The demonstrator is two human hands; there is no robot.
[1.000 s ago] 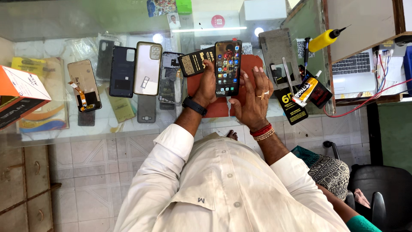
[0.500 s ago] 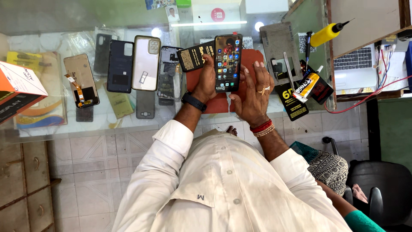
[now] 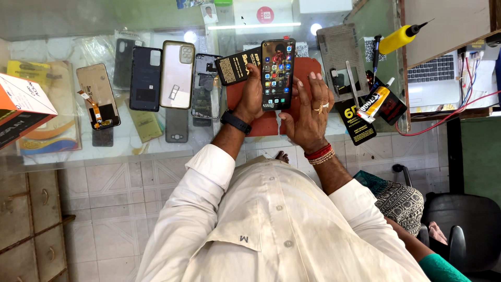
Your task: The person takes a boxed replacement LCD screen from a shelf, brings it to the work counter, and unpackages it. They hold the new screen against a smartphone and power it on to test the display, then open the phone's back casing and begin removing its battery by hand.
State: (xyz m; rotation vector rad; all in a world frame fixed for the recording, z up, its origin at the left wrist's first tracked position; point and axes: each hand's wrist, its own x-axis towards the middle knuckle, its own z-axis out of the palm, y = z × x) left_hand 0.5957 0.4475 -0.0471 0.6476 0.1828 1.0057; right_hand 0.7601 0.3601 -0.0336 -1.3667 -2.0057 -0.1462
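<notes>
A smartphone (image 3: 277, 73) with a lit screen full of icons is held upright over a red mat (image 3: 308, 70) on a glass counter. My left hand (image 3: 251, 99), with a black watch on its wrist, grips the phone from the left side and from behind. My right hand (image 3: 311, 112), with rings and red bangles, lies flat just right of the phone, fingers spread and fingertips by its edge. A black battery (image 3: 235, 67) lies next to my left hand's fingers.
Phone back covers (image 3: 177, 75), an opened phone frame (image 3: 206, 86), a screen part (image 3: 98, 96) and an orange box (image 3: 21, 102) lie left on the glass counter (image 3: 62, 151). A glue tube (image 3: 374, 102), yellow bottle (image 3: 399, 37), laptop (image 3: 438, 78) and red wires sit right.
Both hands and the phone stay almost where they were. Only the view has shifted a little.
</notes>
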